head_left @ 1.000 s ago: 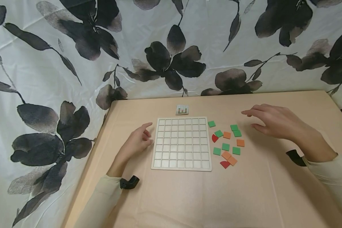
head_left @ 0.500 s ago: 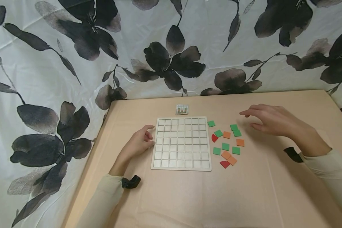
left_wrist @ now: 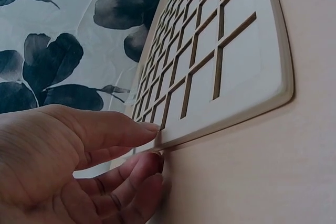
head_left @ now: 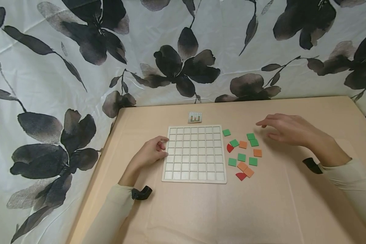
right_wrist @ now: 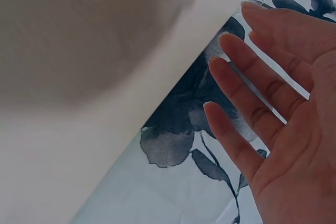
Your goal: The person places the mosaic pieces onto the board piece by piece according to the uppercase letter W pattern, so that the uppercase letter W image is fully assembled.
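A white grid board (head_left: 194,181) with rows of square cells lies flat on the table. At its left edge is my left hand (head_left: 149,151), thumb and fingertips holding the rim. The left wrist view shows the thumb (left_wrist: 118,131) over the rim and the other fingers curled beside it. My right hand (head_left: 288,130) hovers beyond the loose tiles, palm down and holding nothing; its spread fingers (right_wrist: 236,135) show in the right wrist view. Green square tiles (head_left: 241,157), orange square tiles (head_left: 257,153) and red rounded-edge tiles (head_left: 241,176) lie scattered right of the board.
Behind the board lies a small card (head_left: 195,117) printed with a grid pattern. The wooden table (head_left: 201,213) ends at the back and left against a floral cloth (head_left: 158,27). Some tiles overlap, and one green tile (head_left: 226,132) sits close by the board's right edge.
My left hand has moved right, from beside the board to its left rim. The right hand has drifted slightly left. Board, card and tiles stay where they were.
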Available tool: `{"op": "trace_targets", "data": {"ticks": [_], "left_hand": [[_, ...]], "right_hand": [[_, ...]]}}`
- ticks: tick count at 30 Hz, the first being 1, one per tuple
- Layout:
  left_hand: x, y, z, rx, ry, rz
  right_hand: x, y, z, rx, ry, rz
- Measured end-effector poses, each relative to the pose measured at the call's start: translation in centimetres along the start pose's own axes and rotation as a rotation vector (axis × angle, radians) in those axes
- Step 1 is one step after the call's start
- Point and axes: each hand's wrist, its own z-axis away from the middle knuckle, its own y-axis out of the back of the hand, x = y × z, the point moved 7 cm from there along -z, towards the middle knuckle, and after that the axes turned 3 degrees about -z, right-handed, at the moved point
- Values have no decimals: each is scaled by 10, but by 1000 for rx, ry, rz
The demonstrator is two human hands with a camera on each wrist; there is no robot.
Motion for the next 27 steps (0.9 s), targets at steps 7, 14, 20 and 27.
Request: {"op": "trace_targets", "data": {"ticks": [7, 14, 20, 27], "left_hand": [[2, 0, 0, -19, -13, 24], [3, -1, 0, -51, -1, 41], [4, -2, -1, -57, -5, 32], [2, -3, -1, -51, -2, 25]], "right_hand": [[1, -8, -2, -4, 17, 5], [0, -11, -4, -9, 30, 2], [0, -15, -6, -30, 23, 2], [0, -24, -9, -73, 29, -14]]}}
